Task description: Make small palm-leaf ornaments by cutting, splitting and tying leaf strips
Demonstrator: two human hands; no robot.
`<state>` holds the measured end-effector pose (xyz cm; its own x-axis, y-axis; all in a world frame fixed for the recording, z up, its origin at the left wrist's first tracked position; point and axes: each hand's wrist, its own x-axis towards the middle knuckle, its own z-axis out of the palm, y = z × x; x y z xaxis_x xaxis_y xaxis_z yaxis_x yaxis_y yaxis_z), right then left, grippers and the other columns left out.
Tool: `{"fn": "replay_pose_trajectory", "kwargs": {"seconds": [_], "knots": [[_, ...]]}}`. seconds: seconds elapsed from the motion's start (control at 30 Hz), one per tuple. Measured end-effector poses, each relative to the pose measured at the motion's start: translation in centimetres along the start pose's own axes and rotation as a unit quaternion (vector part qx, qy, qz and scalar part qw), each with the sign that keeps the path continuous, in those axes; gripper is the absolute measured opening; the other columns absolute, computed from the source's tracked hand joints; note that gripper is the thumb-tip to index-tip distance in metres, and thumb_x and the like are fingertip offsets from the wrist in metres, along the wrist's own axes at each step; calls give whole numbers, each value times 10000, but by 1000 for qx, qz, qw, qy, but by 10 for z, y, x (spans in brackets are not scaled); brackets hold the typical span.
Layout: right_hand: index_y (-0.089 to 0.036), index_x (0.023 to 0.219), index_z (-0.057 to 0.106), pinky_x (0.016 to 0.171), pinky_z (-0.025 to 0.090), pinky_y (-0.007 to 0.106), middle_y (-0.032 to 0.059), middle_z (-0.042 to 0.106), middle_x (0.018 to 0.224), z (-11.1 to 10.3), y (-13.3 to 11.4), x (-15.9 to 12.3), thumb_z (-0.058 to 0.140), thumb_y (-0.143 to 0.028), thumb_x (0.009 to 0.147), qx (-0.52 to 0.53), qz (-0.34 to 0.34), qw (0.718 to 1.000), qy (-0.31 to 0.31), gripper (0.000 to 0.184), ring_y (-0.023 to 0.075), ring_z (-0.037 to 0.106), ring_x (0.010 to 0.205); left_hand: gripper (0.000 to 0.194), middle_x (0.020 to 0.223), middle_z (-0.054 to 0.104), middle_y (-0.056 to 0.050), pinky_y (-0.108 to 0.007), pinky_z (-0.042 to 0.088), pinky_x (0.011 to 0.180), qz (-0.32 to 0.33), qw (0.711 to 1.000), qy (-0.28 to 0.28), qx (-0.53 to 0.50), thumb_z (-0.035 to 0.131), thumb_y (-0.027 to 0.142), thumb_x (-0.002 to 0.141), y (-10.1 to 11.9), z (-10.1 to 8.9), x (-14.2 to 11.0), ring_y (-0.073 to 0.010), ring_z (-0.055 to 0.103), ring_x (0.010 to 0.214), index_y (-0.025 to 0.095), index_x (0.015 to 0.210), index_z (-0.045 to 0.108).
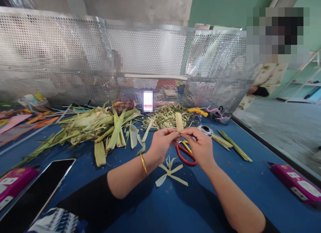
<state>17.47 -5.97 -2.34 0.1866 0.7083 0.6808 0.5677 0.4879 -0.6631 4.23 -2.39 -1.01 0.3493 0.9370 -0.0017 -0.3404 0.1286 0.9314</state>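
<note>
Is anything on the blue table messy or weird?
Yes, a bit messy: on the left, long leaves jut out every which way, and at the back, thin strips lie in a tangle. I see no spill.

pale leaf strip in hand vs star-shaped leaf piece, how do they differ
The pale leaf strip is upright, held by left hand and right hand; the star-shaped leaf piece lies on the blue table. The strip is one band; the piece has several arms. Both are pale.
</note>
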Motion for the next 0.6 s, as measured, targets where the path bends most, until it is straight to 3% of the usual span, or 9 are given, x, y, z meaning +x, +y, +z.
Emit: {"fn": "replay_pose_trajectory", "kwargs": {"seconds": [0.17, 0.37, 0.6], "knots": [[-202, 729, 684, 686, 486, 313, 16, 696, 730, 3, -3, -3, 639, -239, 758, 32, 92, 995, 16, 66, 182, 620, 692, 61, 586, 619, 11, -222, 483, 594, 53, 998, 18, 29, 656, 189, 669, -3, 4, -3, -87, 573, 546, 141, 659, 621], [-193, 729, 645, 636, 487, 292, -4, 657, 664, 6, -2, -3, 655, -250, 735, 72, 101, 992, 32, 59, 159, 593, 633, 70, 625, 655, -6, -230, 497, 611, 55, 998, 18, 33, 648, 204, 676, -5, 4, -4, -93, 591, 562, 139, 662, 626], [-193, 784, 596, 600, 505, 292, 1, 654, 685, 9, 7, -1, 690, -241, 668, 159, 167, 972, 42, 156, 156, 602, 614, 114, 619, 652, -6, -239, 504, 613, 79, 995, 18, 59, 681, 247, 679, -10, 3, -4, -97, 589, 565, 141, 662, 644]]}}
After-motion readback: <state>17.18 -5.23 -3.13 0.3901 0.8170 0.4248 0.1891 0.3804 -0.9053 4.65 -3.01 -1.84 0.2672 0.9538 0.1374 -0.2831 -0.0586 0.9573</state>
